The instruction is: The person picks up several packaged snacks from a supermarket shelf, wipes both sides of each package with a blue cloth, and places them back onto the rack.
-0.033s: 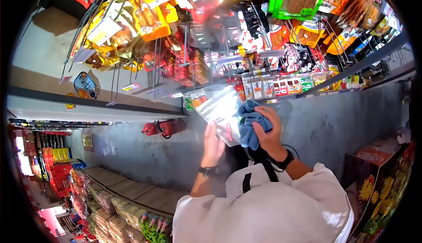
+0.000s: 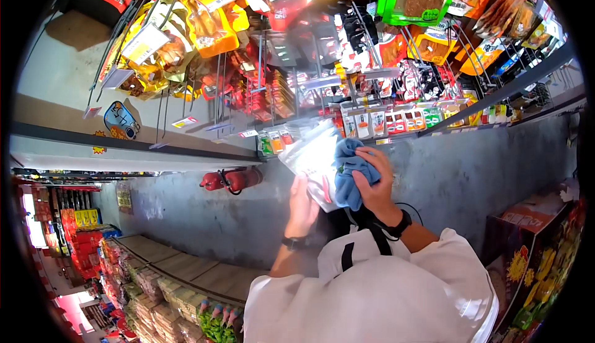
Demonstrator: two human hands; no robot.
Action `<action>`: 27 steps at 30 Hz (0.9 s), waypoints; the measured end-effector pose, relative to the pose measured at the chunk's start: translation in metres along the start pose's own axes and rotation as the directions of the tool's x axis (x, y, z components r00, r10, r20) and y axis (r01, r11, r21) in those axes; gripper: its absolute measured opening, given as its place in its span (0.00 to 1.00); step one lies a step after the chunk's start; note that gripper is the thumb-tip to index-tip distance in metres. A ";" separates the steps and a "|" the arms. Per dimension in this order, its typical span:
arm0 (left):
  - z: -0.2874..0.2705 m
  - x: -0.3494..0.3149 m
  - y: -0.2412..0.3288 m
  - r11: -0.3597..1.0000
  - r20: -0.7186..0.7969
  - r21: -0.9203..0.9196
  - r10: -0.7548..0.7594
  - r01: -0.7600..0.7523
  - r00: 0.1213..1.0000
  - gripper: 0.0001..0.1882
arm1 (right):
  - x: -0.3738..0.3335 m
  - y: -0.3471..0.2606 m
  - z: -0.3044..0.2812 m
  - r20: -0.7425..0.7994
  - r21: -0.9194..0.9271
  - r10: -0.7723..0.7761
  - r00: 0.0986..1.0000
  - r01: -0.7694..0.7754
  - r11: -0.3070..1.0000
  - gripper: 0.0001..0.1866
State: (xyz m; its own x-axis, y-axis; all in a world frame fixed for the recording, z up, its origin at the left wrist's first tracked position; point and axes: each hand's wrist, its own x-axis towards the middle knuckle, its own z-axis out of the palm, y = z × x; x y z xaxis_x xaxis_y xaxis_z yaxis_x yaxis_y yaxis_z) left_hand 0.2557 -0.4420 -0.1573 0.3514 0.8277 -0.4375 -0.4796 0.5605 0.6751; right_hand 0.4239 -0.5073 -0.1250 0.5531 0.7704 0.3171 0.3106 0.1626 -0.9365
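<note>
In front of my chest, my left hand [image 2: 302,205] grips the lower left edge of a clear and white plastic bag [image 2: 312,160], its face washed out by glare. A bunched blue cloth [image 2: 348,185] is pressed against the bag's right side. My right hand [image 2: 380,185] has its fingers closed round that cloth. Whatever lies inside the bag is too bright to make out.
Packaged snacks hang from hooks on the rack [image 2: 214,30] ahead, above a row of small packets [image 2: 406,121]. On the grey floor lies a red fire extinguisher [image 2: 232,180]. Stacked goods [image 2: 149,296] line the lower left; a carton [image 2: 527,219] stands at right.
My right hand and the blue cloth have shifted very slightly against the bag. Both hands keep their hold.
</note>
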 end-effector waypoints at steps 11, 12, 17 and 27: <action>0.015 -0.032 -0.037 0.970 0.205 -0.041 -0.227 0.240 0.952 0.35 | -0.032 -0.006 0.009 0.201 0.051 -0.192 0.960 0.186 0.981 0.29; 0.022 -0.033 -0.034 0.975 0.198 0.007 -0.219 0.222 0.955 0.35 | -0.029 -0.008 0.007 0.189 0.050 -0.195 0.962 0.189 0.981 0.29; 0.027 -0.028 -0.034 0.995 0.268 0.078 -0.079 0.060 0.960 0.36 | -0.008 -0.004 0.004 0.257 -0.035 -0.299 0.919 0.319 0.947 0.27; 0.037 -0.038 -0.018 1.000 0.231 -0.006 0.000 0.002 0.973 0.37 | -0.020 -0.011 -0.002 0.199 -0.161 -0.181 0.963 0.214 0.963 0.21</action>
State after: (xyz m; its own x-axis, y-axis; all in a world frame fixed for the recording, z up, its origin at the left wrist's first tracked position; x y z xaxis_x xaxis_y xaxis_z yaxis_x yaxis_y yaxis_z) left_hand 0.2808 -0.4846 -0.1308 0.5278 0.7987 -0.2888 -0.4834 0.5621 0.6711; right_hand 0.4106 -0.5255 -0.1208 0.3230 0.8351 0.4453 0.5420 0.2225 -0.8104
